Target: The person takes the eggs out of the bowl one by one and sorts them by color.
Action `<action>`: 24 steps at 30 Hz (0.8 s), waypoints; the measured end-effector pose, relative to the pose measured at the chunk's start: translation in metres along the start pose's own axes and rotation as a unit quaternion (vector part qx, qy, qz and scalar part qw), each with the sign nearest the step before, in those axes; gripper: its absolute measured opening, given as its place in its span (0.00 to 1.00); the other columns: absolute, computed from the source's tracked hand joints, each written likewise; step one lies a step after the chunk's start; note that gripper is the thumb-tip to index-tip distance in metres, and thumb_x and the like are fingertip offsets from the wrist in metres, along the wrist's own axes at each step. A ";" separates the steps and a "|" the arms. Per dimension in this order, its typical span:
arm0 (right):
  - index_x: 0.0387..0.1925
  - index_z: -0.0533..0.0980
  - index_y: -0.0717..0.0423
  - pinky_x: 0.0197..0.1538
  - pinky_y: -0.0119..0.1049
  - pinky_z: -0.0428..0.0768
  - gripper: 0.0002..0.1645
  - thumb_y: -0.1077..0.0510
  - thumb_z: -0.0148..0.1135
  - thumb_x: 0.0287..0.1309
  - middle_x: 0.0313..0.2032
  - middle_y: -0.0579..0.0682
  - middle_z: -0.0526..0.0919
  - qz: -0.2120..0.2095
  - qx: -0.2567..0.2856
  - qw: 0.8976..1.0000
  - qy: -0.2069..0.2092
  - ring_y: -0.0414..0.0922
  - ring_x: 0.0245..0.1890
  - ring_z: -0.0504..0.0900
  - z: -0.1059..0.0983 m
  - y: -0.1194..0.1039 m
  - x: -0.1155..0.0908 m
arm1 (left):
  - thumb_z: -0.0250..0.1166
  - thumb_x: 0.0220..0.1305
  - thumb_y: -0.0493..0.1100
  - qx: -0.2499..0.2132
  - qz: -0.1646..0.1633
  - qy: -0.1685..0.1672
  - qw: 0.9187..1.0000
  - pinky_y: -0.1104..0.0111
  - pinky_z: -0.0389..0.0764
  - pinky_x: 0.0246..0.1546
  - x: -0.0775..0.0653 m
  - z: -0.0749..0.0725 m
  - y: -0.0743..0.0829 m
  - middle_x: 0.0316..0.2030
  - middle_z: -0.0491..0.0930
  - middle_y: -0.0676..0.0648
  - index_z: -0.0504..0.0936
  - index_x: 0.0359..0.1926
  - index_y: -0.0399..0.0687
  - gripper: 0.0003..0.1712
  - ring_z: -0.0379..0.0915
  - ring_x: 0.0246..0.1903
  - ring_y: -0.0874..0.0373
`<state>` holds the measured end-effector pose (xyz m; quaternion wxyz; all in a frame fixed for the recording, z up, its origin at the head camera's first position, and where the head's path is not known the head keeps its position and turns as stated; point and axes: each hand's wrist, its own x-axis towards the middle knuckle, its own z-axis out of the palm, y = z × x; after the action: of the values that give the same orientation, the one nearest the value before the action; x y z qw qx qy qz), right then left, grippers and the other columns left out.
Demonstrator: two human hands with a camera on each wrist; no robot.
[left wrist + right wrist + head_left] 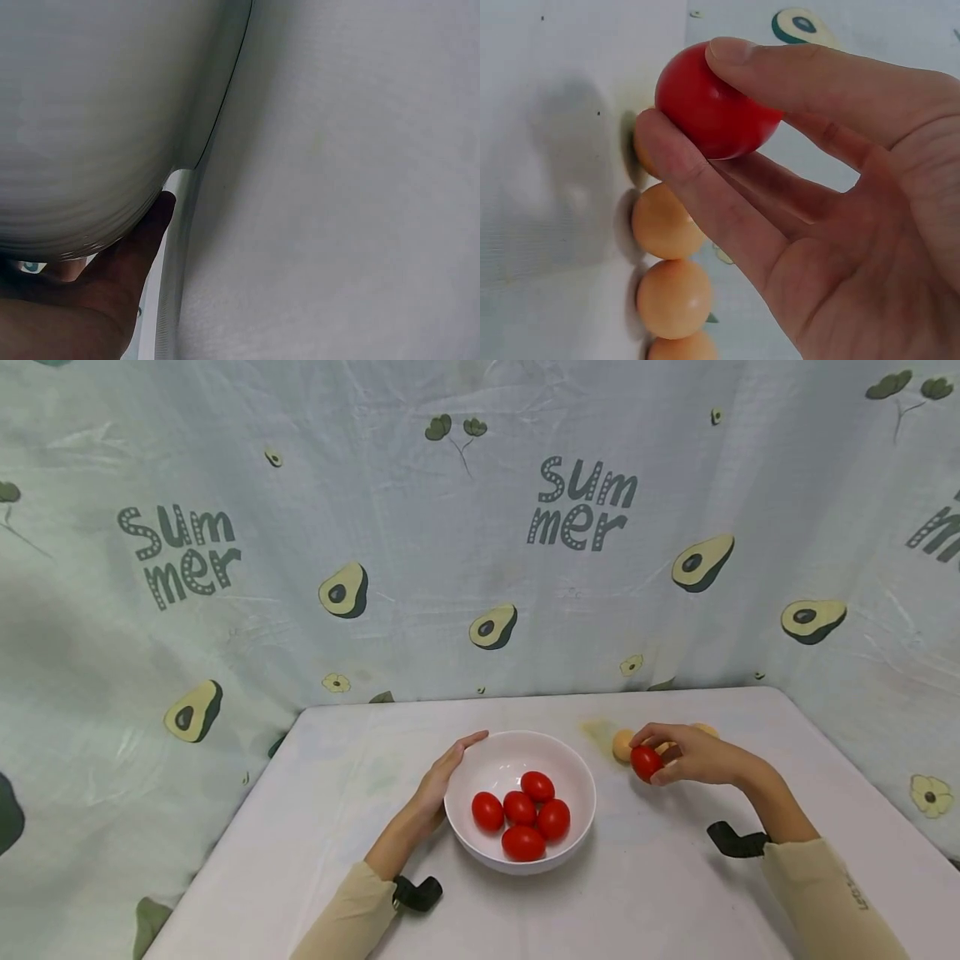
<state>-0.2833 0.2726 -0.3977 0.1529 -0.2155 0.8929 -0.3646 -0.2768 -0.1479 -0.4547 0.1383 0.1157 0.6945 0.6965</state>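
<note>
On the table stands a white bowl (577, 777) with several glossy red egg-shaped balls (553, 820) in it. My left hand (441, 777) rests against the bowl's left outer side, its fingers stretched along the wall near the rim. In the left wrist view, part of this dark hand (112, 292) touches the bowl's outer wall (90, 127). To the right of the bowl, my right hand (693, 756) pinches one red egg-shaped ball (646, 763) between thumb and fingers. Close behind it lies a row of smooth tan-orange balls (673, 298), partly hidden by the hand.
The white table (360, 760) has its back edge close to a hanging cloth (420, 543) printed with avocados and lettering. A black wrist mount (738, 841) sticks out from the right sleeve, and another mount (418, 893) from the left one.
</note>
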 end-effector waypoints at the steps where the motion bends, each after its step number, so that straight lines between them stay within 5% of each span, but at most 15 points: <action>1: 0.61 0.74 0.55 0.53 0.49 0.87 0.28 0.61 0.71 0.59 0.60 0.62 0.79 0.000 0.005 1.000 -0.004 0.57 0.57 0.80 0.000 0.001 0.000 | 0.38 0.83 0.60 0.000 0.001 -0.001 1.000 0.63 0.76 0.69 0.000 0.000 0.000 0.77 0.65 0.50 0.65 0.78 0.63 0.30 0.65 0.74 0.48; 8: 0.60 0.74 0.57 0.51 0.44 0.86 0.31 0.63 0.72 0.54 0.58 0.63 0.77 -0.004 -0.006 1.000 -0.026 0.54 0.54 0.80 0.002 0.004 0.002 | 0.38 0.83 0.60 0.001 0.003 -0.001 1.000 0.63 0.76 0.69 0.001 0.000 0.003 0.77 0.65 0.49 0.65 0.78 0.62 0.30 0.66 0.73 0.48; 16: 0.60 0.75 0.58 0.53 0.47 0.86 0.32 0.61 0.75 0.54 0.57 0.58 0.78 0.045 -0.016 0.998 -0.029 0.51 0.52 0.81 0.007 0.006 0.001 | 0.37 0.83 0.60 0.002 0.013 -0.011 1.000 0.67 0.76 0.68 0.004 -0.001 -0.001 0.78 0.63 0.45 0.64 0.79 0.56 0.32 0.68 0.71 0.48; 24: 0.55 0.77 0.53 0.53 0.44 0.84 0.28 0.59 0.76 0.52 0.53 0.51 0.81 0.027 -0.055 0.998 -0.032 0.51 0.54 0.79 0.013 0.007 0.006 | 0.38 0.83 0.59 0.000 0.006 -0.005 1.000 0.65 0.75 0.69 0.002 -0.001 -0.001 0.76 0.66 0.49 0.66 0.77 0.61 0.30 0.68 0.72 0.49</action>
<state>-0.2849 0.2670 -0.4122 0.1789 -0.2105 0.9120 -0.3034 -0.2795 -0.1483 -0.4556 0.1377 0.1232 0.6930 0.6968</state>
